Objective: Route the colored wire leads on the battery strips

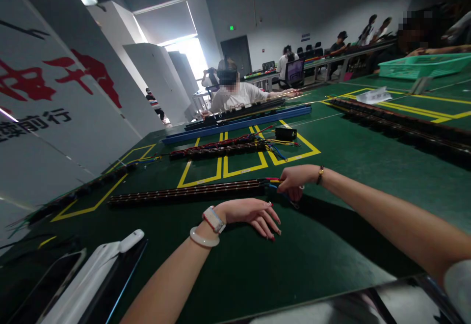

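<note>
1. Far left, down at the near left corner of the green table (331, 245), there's a white device (99, 265) lying on a dark tray. Nothing is touching it.
2. Moving right, your left hand (250, 213) rests flat on the table with the palm down and the fingers loose and spread. It's holding nothing. There's a watch and a pale bangle on that wrist. It sits just in front of the long dark strip (187, 192), close to it, but I can't tell if it actually touches.
3. That long dark strip runs along the table from the left side toward the middle, lying across the yellow tape lines (221, 167). Its right end has a bunch of coloured wires (273, 181) sticking out.
4. Your right hand (294, 180) is right at that wire end, fingers curled in and pinched on the wires. So it's closed on them, with a bracelet on the wrist.
5. Behind it, further toward the far edge, a second dark strip (221, 148) lies inside the yellow boxes with its own wire tangle and a small black box (286, 133) just beside it.
6. Past that sits a long blue rail (239, 123), and another person in a white shirt (235, 95) is working at the far edge.
7. Far right corner: a green basket (423, 66) and more dark strips.
</note>
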